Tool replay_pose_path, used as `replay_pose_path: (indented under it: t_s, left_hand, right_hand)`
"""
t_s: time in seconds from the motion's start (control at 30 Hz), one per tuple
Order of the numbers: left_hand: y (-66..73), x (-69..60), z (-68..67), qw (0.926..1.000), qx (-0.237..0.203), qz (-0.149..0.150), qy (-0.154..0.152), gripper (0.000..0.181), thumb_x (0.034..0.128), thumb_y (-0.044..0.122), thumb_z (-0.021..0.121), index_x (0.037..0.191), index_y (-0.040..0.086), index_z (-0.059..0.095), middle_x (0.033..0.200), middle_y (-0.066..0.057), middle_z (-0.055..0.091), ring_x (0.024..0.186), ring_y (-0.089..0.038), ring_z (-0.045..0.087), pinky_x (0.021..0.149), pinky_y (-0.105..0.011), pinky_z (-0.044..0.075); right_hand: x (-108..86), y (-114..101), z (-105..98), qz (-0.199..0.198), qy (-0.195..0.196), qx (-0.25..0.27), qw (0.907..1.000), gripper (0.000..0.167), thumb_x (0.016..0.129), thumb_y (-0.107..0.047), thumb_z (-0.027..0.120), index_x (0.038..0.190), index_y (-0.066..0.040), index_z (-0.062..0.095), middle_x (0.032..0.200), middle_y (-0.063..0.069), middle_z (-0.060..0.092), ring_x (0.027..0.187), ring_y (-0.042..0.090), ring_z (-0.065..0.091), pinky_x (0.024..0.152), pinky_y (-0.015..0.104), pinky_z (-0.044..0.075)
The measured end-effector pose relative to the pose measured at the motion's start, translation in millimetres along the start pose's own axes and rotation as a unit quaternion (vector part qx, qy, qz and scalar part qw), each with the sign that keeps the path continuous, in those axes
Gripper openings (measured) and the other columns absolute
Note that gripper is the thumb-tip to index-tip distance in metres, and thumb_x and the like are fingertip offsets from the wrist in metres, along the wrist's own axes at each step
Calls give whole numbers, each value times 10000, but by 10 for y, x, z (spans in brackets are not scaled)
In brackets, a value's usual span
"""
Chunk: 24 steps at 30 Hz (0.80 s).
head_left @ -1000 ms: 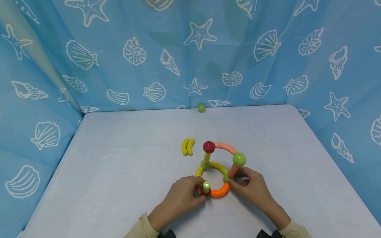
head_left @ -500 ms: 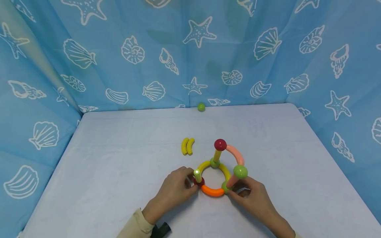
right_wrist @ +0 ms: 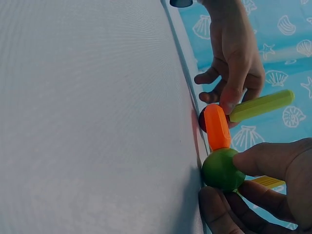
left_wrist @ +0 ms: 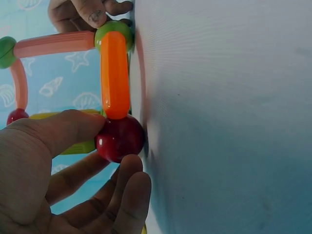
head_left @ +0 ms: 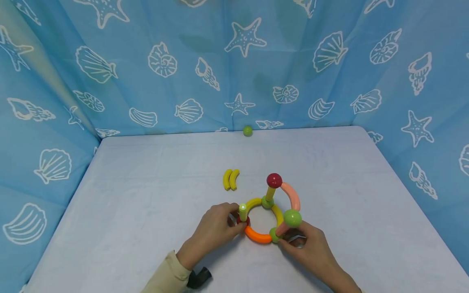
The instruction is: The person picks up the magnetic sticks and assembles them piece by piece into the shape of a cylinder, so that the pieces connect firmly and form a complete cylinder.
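Observation:
A toy structure of balls and rods stands on the table. Its base ring joins yellow curved rods (head_left: 277,214), an orange curved rod (head_left: 258,236), two green balls and a red ball (left_wrist: 120,138). My left hand (head_left: 216,225) pinches that red ball, from which a yellow-green rod (head_left: 243,212) rises. With thumb and fingers, my right hand (head_left: 311,244) grips the near green ball (right_wrist: 223,169) of the ring. From that ball a salmon straight rod (left_wrist: 54,44) climbs to an upper green ball (head_left: 292,218). A salmon arch (head_left: 292,196) links it to an upper red ball (head_left: 274,180) on a yellow post.
Two yellow curved rods (head_left: 230,179) lie side by side behind the structure, to its left. A loose green ball (head_left: 247,130) sits at the table's back edge, by the shell-patterned blue curtain (head_left: 205,49). White cloth covers the table (head_left: 146,183).
Both hands have turned the structure clockwise as seen from above. Its upper red ball swung right, while the left hand's red ball moved left and slightly back. The loose pieces stayed put.

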<state>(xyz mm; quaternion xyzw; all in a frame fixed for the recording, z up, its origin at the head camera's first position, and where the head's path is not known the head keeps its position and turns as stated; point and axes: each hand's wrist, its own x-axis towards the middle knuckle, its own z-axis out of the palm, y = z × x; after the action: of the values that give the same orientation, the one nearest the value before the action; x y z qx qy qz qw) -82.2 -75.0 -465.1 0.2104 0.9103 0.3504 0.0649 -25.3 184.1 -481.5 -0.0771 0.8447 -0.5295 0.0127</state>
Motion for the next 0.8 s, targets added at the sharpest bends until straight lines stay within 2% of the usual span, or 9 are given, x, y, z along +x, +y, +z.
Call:
replay_pose_path:
  t_s: [0.27,0.6,0.8]
  left_hand:
    - [10,5,-2,9999,-27,-142,-21,188,858,257,790,1002,165,712,840,95,632,680,-41,568,608,-206,494]
    - [-23,-15,9,9996,-205,-171,122,219,861,266,790,1038,163,711,892,99,655,707,-58,585,632,-208,501]
    - [-62,-47,-23,9994,-127,-220,215,240,860,297,793,1042,158,718,894,79,660,711,-66,591,627,-215,496]
  right_hand:
    - [-9,6,20,-109,111,47,9999,364,754,6,856,947,-235,662,934,-75,698,804,158,684,648,297,593]
    - [-7,23,70,-628,426,-27,9971,403,708,-20,896,957,-224,654,911,-91,689,762,141,678,593,288,582]
    - [2,28,83,-558,422,-65,9975,404,704,-26,899,956,-225,654,904,-100,686,759,130,676,596,284,581]
